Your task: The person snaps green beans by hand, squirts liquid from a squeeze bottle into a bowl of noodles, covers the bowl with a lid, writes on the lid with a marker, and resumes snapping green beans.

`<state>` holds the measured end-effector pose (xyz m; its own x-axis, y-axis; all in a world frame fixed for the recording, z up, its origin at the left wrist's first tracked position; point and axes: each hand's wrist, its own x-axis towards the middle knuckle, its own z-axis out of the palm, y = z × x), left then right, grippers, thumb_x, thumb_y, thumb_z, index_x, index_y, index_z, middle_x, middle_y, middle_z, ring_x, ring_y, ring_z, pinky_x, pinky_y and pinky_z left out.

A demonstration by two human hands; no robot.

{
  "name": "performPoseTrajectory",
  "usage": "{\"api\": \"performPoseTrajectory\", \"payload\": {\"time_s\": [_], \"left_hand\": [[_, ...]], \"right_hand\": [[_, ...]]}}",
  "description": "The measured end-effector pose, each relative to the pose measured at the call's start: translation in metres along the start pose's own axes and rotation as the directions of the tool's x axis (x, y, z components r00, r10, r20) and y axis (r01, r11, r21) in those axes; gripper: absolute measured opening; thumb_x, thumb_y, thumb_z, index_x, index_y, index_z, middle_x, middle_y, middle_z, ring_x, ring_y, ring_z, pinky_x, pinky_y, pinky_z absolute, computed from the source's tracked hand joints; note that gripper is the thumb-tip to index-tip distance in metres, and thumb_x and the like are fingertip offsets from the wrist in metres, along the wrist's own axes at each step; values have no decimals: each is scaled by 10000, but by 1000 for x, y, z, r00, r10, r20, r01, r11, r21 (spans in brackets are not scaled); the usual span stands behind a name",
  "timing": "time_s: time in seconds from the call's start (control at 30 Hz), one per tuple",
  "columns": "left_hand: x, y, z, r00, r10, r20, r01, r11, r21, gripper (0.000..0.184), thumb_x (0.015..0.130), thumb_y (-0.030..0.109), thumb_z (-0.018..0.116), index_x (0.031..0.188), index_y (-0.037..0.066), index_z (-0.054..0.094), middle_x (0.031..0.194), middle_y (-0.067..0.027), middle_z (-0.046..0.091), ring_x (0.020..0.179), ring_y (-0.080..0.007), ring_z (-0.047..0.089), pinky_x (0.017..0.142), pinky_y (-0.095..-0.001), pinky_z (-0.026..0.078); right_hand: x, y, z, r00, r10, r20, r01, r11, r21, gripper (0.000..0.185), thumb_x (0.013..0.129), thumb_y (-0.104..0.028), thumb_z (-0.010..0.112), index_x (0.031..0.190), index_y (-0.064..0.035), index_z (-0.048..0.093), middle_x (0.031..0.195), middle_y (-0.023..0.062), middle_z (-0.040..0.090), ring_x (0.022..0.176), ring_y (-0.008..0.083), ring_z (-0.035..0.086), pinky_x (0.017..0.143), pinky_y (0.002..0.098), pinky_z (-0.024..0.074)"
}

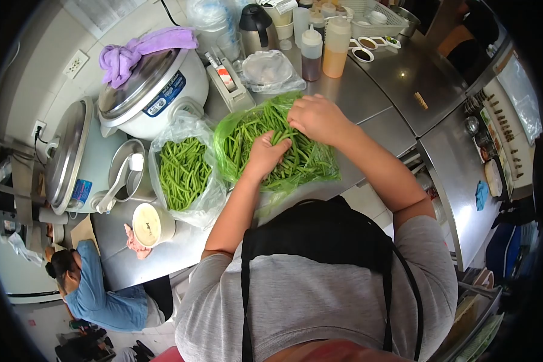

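Observation:
A green plastic bag [230, 158] lies spread on the steel table, filled with long green beans [301, 158]. My left hand [265, 155] is in the beans, its thumb and fingers curled round a few of them, with the fingertips partly hidden. Above and to the right, my right hand [320, 119] is closed, fingertips pinched on beans at the bag's far side. Left of this bag stands a clear plastic bag [206, 208] holding short cut beans [184, 172].
Two big rice cookers [190, 75] stand at the left, near a metal pot [140, 172] and a white tub [152, 224]. Squeeze bottles [336, 47] and a tape dispenser [231, 84] are behind the bags. A person in blue [111, 304] sits at lower left.

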<state>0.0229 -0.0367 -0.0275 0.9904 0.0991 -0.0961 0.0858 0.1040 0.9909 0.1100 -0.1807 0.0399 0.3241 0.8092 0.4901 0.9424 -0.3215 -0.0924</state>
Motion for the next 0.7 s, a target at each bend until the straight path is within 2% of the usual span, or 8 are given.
{"api": "performPoseTrajectory", "payload": {"time_s": [0.13, 0.2, 0.4, 0.5, 0.57, 0.6, 0.7], "left_hand": [[-3, 16, 3, 1000, -13, -21, 10, 991, -132, 105, 754, 82, 595, 830, 39, 538, 568, 50, 475, 411, -22, 371, 377, -171, 306], [-4, 15, 4, 1000, -6, -18, 4, 995, -102, 78, 767, 90, 580, 812, 56, 527, 597, 40, 483, 423, -33, 378, 379, -176, 299], [-5, 30, -6, 992, 49, -120, -62, 992, -113, 64, 788, 93, 557, 827, 46, 540, 568, 44, 465, 414, -35, 365, 382, -182, 294], [-4, 29, -11, 988, 74, -137, -94, 984, -148, 62, 803, 92, 534, 830, 36, 540, 573, 33, 470, 415, -46, 370, 383, -190, 298], [-4, 27, -10, 990, 76, -118, -90, 989, -118, 85, 805, 116, 537, 839, 38, 535, 655, 14, 504, 439, -55, 386, 395, -188, 313], [-5, 26, -10, 991, 75, -109, -87, 991, -103, 98, 806, 128, 539, 844, 38, 532, 696, 5, 521, 451, -59, 393, 402, -186, 321], [-6, 32, -7, 979, 148, -137, -166, 978, -126, 94, 814, 127, 527, 843, 38, 531, 696, 2, 522, 450, -65, 392, 407, -192, 323]], "right_hand": [[7, 1, -3, 996, 34, -81, -34, 999, 6, 109, 690, -190, 580, 688, -91, 535, 673, 49, 539, 686, 226, 537, 622, 347, 400], [12, 0, -7, 994, 46, -103, -50, 998, -38, 108, 691, -189, 578, 691, -91, 532, 666, 51, 537, 678, 223, 536, 614, 345, 400], [8, 3, -5, 999, -25, -39, 20, 992, -124, 98, 706, -169, 566, 695, -80, 527, 663, 58, 539, 681, 227, 541, 615, 352, 408], [8, -1, 6, 987, 48, -155, -30, 992, 119, 81, 727, -145, 547, 721, -66, 530, 678, 71, 548, 685, 241, 542, 615, 346, 408], [10, -6, 13, 961, 180, -212, -82, 911, 403, 72, 757, -129, 522, 745, -58, 529, 675, 68, 543, 679, 221, 543, 606, 328, 405], [11, -9, 17, 942, 250, -223, -96, 839, 535, 71, 771, -121, 509, 756, -54, 529, 674, 67, 541, 676, 211, 544, 601, 319, 404], [11, -16, 26, 885, 464, 34, -279, 470, 837, 100, 839, -109, 429, 791, -35, 477, 650, 26, 469, 609, 148, 462, 591, 252, 377]]}}
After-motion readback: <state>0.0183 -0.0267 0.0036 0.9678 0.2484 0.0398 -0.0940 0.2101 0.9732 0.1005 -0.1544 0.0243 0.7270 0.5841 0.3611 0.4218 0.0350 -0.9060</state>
